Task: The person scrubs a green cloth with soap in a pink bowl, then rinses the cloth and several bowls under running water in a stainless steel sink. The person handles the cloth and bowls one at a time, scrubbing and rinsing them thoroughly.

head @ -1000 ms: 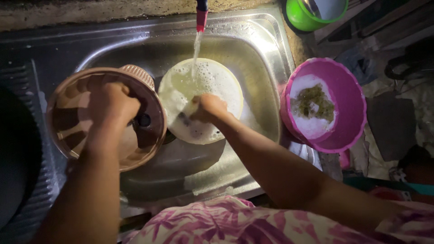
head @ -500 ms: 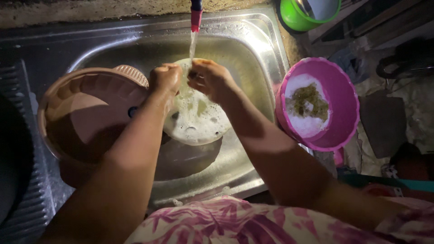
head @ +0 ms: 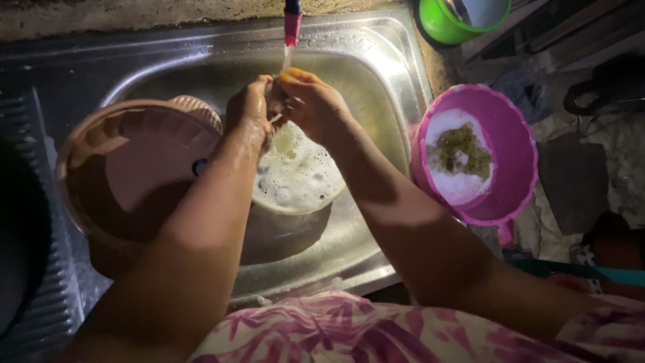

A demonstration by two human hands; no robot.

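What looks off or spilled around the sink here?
Nothing spilled. Both hands, left hand and right hand, meet under the tap stream above a pot full of foamy water. The brown basket sits tilted against the sink edge. The pink tub holds suds with greenish bits.

Dim overall; a head-on light brightens the sink [head: 376,74] centre; corners dark; steel glare.

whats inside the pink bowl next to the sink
The pink bowl holds white foam with a greenish clump resting on it. Whatever lies under the foam is covered and cannot be seen.
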